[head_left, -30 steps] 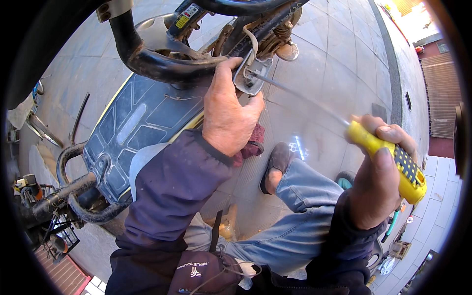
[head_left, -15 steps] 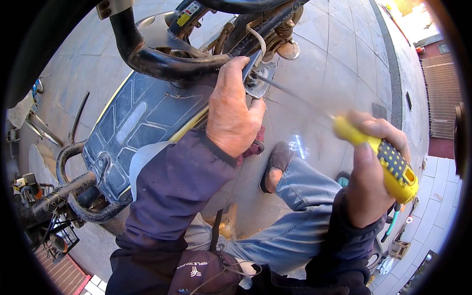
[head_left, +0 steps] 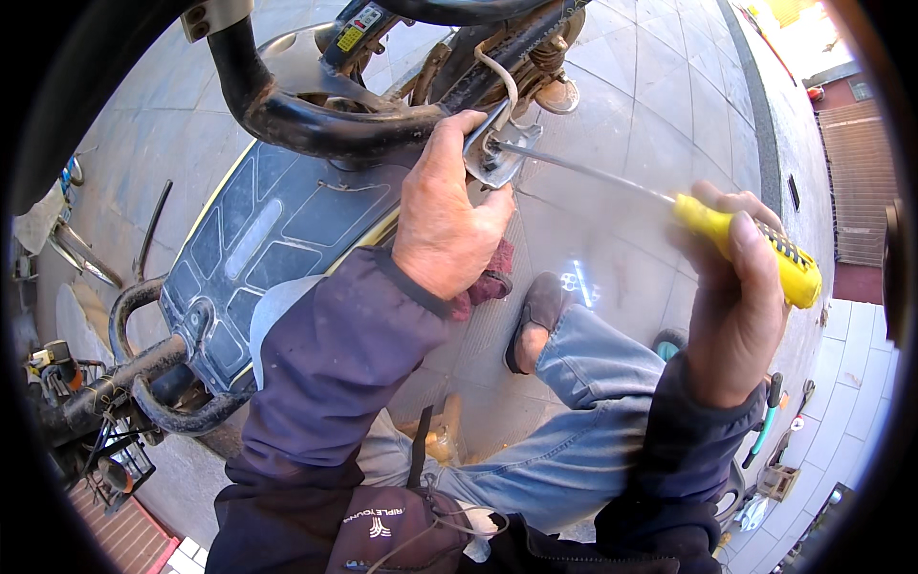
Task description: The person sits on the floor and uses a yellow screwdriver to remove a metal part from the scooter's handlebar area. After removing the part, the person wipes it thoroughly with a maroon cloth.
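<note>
My left hand (head_left: 445, 225) grips a small grey metal plate (head_left: 495, 167) beside a bent black tube (head_left: 325, 129) on a scooter. A pale cable (head_left: 497, 62) runs down to the plate. My right hand (head_left: 736, 287) is closed round a yellow-and-black screwdriver (head_left: 784, 258). Its long shaft (head_left: 593, 172) reaches left to the middle of the plate, where the tip meets a small dark fitting that is too small to make out. The scooter's dark footboard (head_left: 249, 258), edged in yellow, lies left of my left hand.
A red cloth (head_left: 488, 282) lies under my left wrist. My shoe (head_left: 545, 306) is on the paved ground (head_left: 669, 96). Green-handled tools (head_left: 765, 426) lie at the lower right. More tubing and a black wire basket (head_left: 124, 459) are at the lower left, a metal-framed object (head_left: 81, 249) behind.
My right hand has risen with the screwdriver, whose handle now lies flatter. The plate in my left hand has shifted slightly, showing more of its face.
</note>
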### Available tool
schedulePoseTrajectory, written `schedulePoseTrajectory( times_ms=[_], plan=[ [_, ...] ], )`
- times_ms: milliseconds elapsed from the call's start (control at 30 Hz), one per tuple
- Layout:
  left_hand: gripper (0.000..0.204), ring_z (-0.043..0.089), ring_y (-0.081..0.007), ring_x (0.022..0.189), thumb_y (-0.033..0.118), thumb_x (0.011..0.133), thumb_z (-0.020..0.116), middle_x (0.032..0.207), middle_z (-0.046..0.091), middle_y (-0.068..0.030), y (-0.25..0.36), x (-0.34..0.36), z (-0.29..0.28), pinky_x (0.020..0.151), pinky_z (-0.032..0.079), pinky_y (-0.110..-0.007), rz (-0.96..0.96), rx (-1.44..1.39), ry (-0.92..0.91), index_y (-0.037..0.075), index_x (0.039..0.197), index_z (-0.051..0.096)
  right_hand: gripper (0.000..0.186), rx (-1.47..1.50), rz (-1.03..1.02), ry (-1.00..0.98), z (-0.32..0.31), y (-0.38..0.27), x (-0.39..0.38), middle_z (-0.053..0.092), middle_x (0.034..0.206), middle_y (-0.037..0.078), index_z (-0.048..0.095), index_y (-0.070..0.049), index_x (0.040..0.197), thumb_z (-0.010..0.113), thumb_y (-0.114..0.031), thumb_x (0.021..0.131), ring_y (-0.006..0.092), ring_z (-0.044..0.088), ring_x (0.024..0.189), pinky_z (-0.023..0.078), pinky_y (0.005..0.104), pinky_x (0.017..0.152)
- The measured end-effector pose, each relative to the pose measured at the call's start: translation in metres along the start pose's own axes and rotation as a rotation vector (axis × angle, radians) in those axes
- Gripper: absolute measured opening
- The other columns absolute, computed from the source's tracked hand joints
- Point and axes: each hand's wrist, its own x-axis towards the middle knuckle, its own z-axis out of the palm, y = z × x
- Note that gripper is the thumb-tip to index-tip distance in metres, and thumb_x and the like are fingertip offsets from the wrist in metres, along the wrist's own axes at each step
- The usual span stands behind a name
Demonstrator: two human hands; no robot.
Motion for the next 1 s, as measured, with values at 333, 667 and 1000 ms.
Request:
schedulePoseTrajectory(
  times_ms=[333,667,1000],
  plan=[
    [0.050,0.057,-0.0130,0.103,-0.008,0.082,0.058,0.115,0.057,-0.0085,0.003,0.001,-0.002,0.085,0.047,-0.026,-0.086,-0.050,-0.009,0.002,0.127,0.041,0.030,0.058,-0.077,-0.013,-0.008,-0.003,-0.003,0.064,0.098,0.022,0.057,0.007,0.105,0.060,-0.015,0.086,0.0301,0.067,0.090,0.059,0.0377,0.073],
    [0.047,0.061,-0.0209,0.096,-0.003,0.078,0.063,0.106,0.061,-0.0145,0.007,0.000,0.002,0.086,0.047,-0.031,0.065,0.223,0.102,0.000,0.122,0.047,0.025,-0.182,-0.316,-0.322,0.000,0.001,-0.019,0.064,0.103,0.021,0.056,0.000,0.103,0.067,-0.006,0.082,0.0296,0.065,0.099,0.051,0.0415,0.090],
    [0.058,0.051,-0.0408,0.114,-0.005,0.072,0.061,0.120,0.051,-0.0250,0.010,-0.003,-0.001,0.097,0.041,-0.041,0.109,0.268,0.064,-0.002,0.126,0.041,0.028,-0.371,-0.333,-0.384,0.008,-0.002,-0.018,0.066,0.098,0.022,0.057,0.000,0.101,0.069,-0.002,0.076,0.0303,0.066,0.095,0.052,0.0391,0.085]
  ],
)
